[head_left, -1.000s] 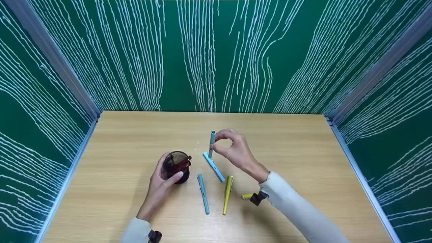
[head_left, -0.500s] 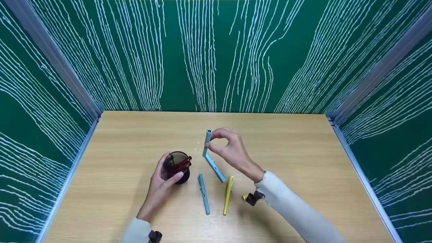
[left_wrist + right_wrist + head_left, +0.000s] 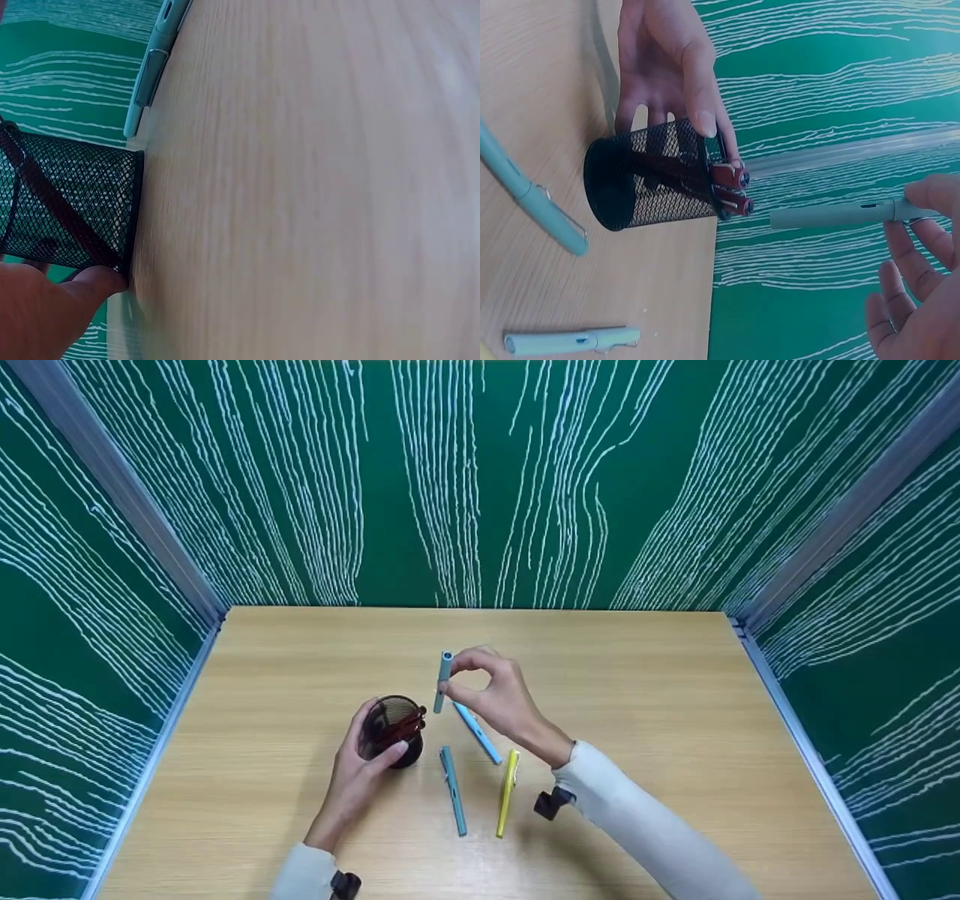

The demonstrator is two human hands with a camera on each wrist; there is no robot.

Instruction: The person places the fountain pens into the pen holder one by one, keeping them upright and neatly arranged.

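My left hand (image 3: 360,772) grips a black mesh pen cup (image 3: 75,199), its thumb on the near side. Two dark red pens (image 3: 731,189) lean inside the cup, their ends showing above the rim. Between thumb and fingers of my right hand (image 3: 504,697), a grey-green pen (image 3: 443,675) is pinched nearly upright. In the right wrist view the pen's lower end is level with the cup's mouth, a short gap away from the red pens.
On the wooden table (image 3: 300,660) lie a light blue pen (image 3: 478,733), a teal pen (image 3: 454,791) and a yellow pen (image 3: 508,793), right of the cup. Green panels (image 3: 637,525) with white lines enclose the table's back and sides.
My right hand has moved left with the grey-green pen, closer to the cup. A second yellow pen by the right wrist has gone out of sight behind it. The left hand stays put.
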